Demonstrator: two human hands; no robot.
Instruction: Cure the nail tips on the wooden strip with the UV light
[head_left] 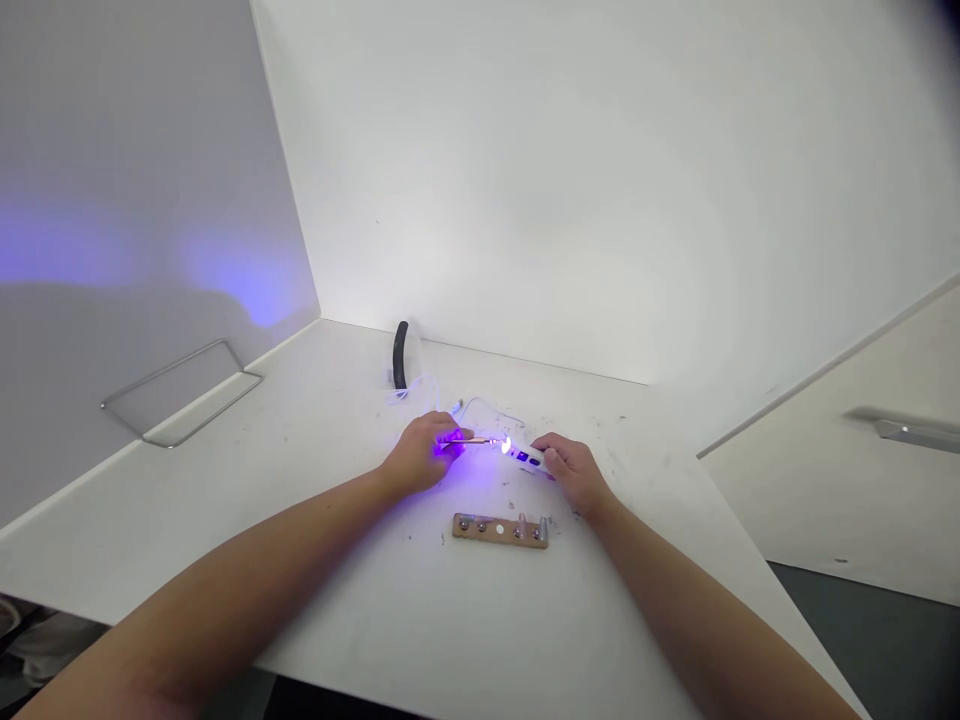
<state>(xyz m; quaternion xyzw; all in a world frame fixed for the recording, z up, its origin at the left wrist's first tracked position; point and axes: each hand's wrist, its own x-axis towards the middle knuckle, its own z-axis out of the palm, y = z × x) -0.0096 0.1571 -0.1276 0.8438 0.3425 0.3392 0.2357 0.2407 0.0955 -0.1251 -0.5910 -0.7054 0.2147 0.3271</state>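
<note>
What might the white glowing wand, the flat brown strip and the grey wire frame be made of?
White glowing wand: probably smooth plastic, given its even white casing. Flat brown strip: perhaps matt cork or wood, by its dull tan surface. Grey wire frame: likely smooth metal, from its thin, shiny rods.

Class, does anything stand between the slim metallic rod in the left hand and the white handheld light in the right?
Nothing visible does: the rod in the left hand points at the glowing light in the right hand, though glare hides any contact. The flat brown strip lies nearer the person.
</note>
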